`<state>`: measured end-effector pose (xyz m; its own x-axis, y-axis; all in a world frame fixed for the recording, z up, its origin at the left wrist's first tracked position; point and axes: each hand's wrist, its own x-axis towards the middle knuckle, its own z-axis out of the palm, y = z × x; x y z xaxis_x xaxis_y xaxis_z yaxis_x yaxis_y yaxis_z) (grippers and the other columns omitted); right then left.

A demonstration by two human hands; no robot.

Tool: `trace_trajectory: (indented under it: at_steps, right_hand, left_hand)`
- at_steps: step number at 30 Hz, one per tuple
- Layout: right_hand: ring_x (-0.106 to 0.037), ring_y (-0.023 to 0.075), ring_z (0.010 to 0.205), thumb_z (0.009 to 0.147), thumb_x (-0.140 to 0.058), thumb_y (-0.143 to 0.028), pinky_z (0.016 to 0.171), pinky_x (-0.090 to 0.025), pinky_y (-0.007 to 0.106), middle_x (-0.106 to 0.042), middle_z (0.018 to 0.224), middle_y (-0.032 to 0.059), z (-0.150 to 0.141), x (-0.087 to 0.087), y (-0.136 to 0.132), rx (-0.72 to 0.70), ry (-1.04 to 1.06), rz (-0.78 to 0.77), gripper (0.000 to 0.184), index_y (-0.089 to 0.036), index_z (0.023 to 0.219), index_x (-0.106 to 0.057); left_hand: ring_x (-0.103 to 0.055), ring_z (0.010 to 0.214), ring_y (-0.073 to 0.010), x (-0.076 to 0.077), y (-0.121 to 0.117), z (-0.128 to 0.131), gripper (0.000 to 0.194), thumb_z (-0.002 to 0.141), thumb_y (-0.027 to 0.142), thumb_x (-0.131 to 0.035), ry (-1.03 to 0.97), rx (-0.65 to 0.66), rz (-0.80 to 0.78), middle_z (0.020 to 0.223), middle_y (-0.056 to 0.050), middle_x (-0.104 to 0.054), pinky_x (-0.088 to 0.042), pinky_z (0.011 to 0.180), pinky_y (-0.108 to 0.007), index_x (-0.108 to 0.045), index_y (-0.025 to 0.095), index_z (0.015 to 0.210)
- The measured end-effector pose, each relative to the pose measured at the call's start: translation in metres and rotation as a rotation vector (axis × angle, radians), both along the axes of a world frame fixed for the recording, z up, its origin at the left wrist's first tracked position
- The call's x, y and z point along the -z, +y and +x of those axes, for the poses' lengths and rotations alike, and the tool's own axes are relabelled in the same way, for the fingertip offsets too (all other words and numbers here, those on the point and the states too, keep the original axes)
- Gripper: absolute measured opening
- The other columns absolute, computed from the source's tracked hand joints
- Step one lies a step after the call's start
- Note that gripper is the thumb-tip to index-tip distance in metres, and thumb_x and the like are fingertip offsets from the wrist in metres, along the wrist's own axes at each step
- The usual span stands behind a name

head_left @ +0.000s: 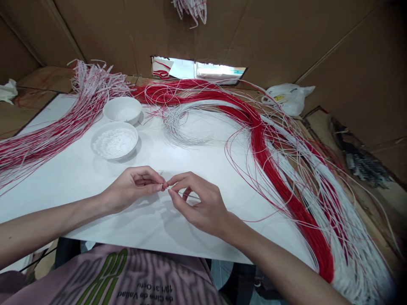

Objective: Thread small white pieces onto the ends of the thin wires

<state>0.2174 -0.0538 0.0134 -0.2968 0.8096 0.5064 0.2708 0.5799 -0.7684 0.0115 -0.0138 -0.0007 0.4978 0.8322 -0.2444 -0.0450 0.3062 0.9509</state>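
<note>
Left hand (136, 186) pressing thumb and fingertips together on tiny piece (163, 186), too small to identify. Right hand (201, 201), just beside, pinching thin strand (190, 195), colour unclear, running right, over near middle of flat white surface (197, 161). Gripping close to strand's tip likely giving steadiest control; loose loops off thick red bundle (263, 148), right, possibly snagging.

Across the top, brown cardboard (127, 31); upper right, white plastic bag (294, 97) (with a yellow patch (279, 98)); upper left, crumpled white wad (8, 91).
</note>
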Motion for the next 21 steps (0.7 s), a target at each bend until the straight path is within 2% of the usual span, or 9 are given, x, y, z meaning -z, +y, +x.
trace_trajectory:
  at_steps: [4, 14, 21]
  right_hand:
    - [-0.064, 0.0124, 0.078, 0.089, -0.054, -0.011, 0.054, -0.053, 0.021, -0.067, 0.094, 0.0057, 0.0, 0.0008, 0.0005, -0.001, 0.003, 0.003, 0.009, -0.019, 0.086, -0.058]
    - [-0.064, 0.0125, 0.077, 0.091, -0.053, -0.013, 0.054, -0.053, 0.022, -0.067, 0.091, 0.0054, -0.0003, 0.0015, 0.0001, -0.011, -0.03, 0.033, 0.009, -0.019, 0.088, -0.059]
    - [-0.065, 0.0119, 0.076, 0.09, -0.055, -0.011, 0.055, -0.053, 0.021, -0.068, 0.09, 0.005, -0.0005, 0.0029, 0.0003, -0.006, -0.043, 0.079, 0.009, -0.018, 0.089, -0.059]
  left_hand:
    - [-0.068, 0.083, -0.0118, 0.0005, 0.0, -0.0002, 0.011, 0.076, 0.023, -0.078, -0.005, 0.014, 0.014, 0.088, -0.002, -0.074, -0.054, 0.077, -0.021, -0.071, 0.019, 0.083]
    - [-0.07, 0.082, -0.0161, -0.0003, -0.0022, -0.002, 0.016, 0.076, 0.028, -0.078, 0.09, -0.002, 0.129, 0.086, -0.004, -0.074, -0.056, 0.077, -0.027, -0.071, 0.018, 0.087]
    - [-0.069, 0.077, -0.0107, -0.0033, -0.0029, 0.0017, 0.01, 0.076, 0.025, -0.078, 0.05, 0.0, 0.131, 0.08, -0.001, -0.074, -0.054, 0.073, -0.019, -0.074, 0.02, 0.082]
